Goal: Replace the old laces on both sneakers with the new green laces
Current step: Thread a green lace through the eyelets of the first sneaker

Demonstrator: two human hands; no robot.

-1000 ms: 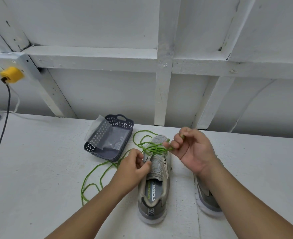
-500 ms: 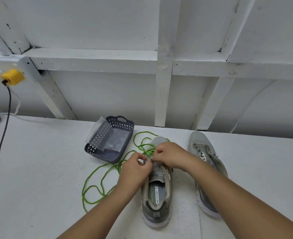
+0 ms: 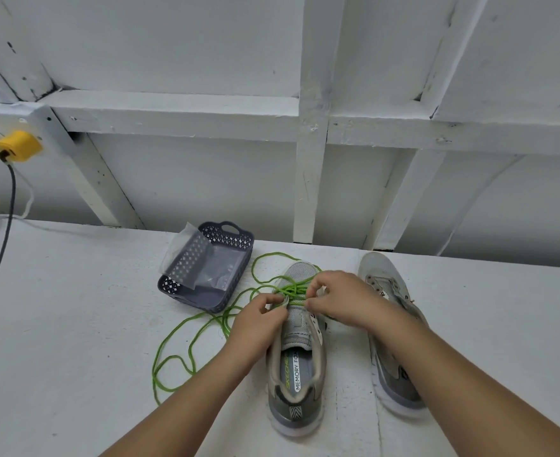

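right grip: right hand (image 3: 344,300) is pinching the green lace (image 3: 293,289) at the crossings over the left sneaker (image 3: 296,344)'s tongue.
left grip: left hand (image 3: 259,324) is gripping the eyelet edge just beside that pinch, apparently feeding a lace end — tip hidden.
doing it well: keeping crossings flat, pulling slack evenly each row before threading on.
slack: loose loops are trailing outward, left of the left hand, past the basket (image 3: 186,291) — likely to snag.
pending: right sneaker (image 3: 390,367), just right of the grip, is sitting unlaced.

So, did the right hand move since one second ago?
Yes. The right hand came left onto the laced sneaker, uncovering the other sneaker.
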